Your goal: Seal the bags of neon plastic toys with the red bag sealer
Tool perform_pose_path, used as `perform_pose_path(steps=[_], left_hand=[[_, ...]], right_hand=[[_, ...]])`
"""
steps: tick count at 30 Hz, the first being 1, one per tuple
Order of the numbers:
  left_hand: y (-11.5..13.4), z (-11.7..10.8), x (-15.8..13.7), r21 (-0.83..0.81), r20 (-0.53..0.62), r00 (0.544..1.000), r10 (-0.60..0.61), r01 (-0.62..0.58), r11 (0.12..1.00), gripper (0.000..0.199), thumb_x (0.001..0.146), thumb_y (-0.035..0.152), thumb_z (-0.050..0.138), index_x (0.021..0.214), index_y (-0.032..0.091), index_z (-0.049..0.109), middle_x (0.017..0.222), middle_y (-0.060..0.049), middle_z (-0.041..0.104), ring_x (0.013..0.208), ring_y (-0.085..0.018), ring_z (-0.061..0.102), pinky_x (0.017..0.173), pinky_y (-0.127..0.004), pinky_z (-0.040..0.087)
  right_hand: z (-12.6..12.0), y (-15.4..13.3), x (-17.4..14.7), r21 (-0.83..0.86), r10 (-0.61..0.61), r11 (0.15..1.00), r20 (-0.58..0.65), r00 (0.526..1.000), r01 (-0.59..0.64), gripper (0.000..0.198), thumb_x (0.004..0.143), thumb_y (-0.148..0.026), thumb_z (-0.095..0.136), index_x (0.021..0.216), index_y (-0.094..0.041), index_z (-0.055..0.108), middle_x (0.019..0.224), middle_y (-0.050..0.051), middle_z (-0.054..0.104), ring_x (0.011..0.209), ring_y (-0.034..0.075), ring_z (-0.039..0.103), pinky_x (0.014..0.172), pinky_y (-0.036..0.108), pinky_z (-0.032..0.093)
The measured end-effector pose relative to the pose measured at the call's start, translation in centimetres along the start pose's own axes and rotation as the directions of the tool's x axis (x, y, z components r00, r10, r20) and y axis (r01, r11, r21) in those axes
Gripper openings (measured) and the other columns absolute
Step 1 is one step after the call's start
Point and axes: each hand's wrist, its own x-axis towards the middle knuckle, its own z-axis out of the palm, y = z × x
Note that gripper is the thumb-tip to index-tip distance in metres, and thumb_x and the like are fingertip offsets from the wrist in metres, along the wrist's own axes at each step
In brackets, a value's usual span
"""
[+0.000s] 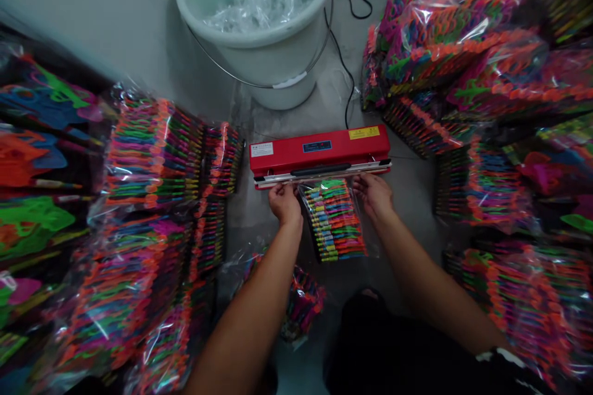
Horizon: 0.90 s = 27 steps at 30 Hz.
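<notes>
A red bag sealer (282,154) lies across the floor in front of me, its long bar along the near edge. Against that bar is the top of a clear plastic bag (334,219) packed with a row of colourful plastic sticks. My left hand (284,202) pinches the bag's upper left corner by the sealer. On the other side, my right hand (373,195) has its fingers closed at the bag's upper right corner. The bag's filled part rests on the floor between my forearms.
A pale bucket (273,68) holding crumpled clear plastic stands behind the sealer. A black cable (345,68) runs back from it. Stacked filled bags (152,148) line the left, and more filled bags (463,43) pile up on the right. Another bag (303,302) lies beneath my left forearm.
</notes>
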Motion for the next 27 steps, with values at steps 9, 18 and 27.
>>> perform_pose_path(steps=[9, 18, 27], left_hand=[[-0.7, -2.8, -1.3, 0.140, 0.003, 1.000, 0.005, -0.005, 0.990, 0.014, 0.086, 0.025, 0.068, 0.095, 0.019, 0.060, 0.085, 0.001, 0.064, 0.075, -0.013, 0.066, 0.068, -0.024, 0.054], [2.6, -3.8, -0.1, 0.323, 0.086, 0.963, 0.254, -0.269, 0.907, 0.018, 0.089, 0.033, 0.064, 0.099, 0.019, 0.070, 0.082, -0.001, 0.066, 0.070, -0.015, 0.059, 0.072, -0.026, 0.047], [9.2, -0.1, 5.7, 0.763, 0.451, 0.890, 0.068, -0.424, 0.488, 0.013, 0.076, 0.024, 0.076, 0.064, 0.021, 0.076, 0.070, -0.010, 0.071, 0.080, -0.029, 0.067, 0.081, -0.034, 0.045]], right_hand=[[6.6, -5.5, -3.7, -0.719, -0.335, -0.055, 0.667, 0.666, 0.693, 0.048, 0.109, -0.051, 0.041, 0.104, -0.015, 0.072, 0.107, 0.018, 0.076, 0.100, 0.027, 0.069, 0.088, 0.035, 0.047], [8.1, -3.7, -2.7, -0.621, -0.060, -0.373, 0.758, 0.650, 0.690, 0.051, 0.113, -0.038, 0.026, 0.119, -0.010, 0.068, 0.112, 0.022, 0.074, 0.097, 0.030, 0.073, 0.079, 0.035, 0.049], [8.3, -3.2, -2.9, -0.648, -0.090, -0.359, 0.740, 0.666, 0.672, 0.049, 0.113, -0.036, 0.024, 0.117, -0.012, 0.066, 0.110, 0.020, 0.072, 0.095, 0.030, 0.074, 0.077, 0.035, 0.051]])
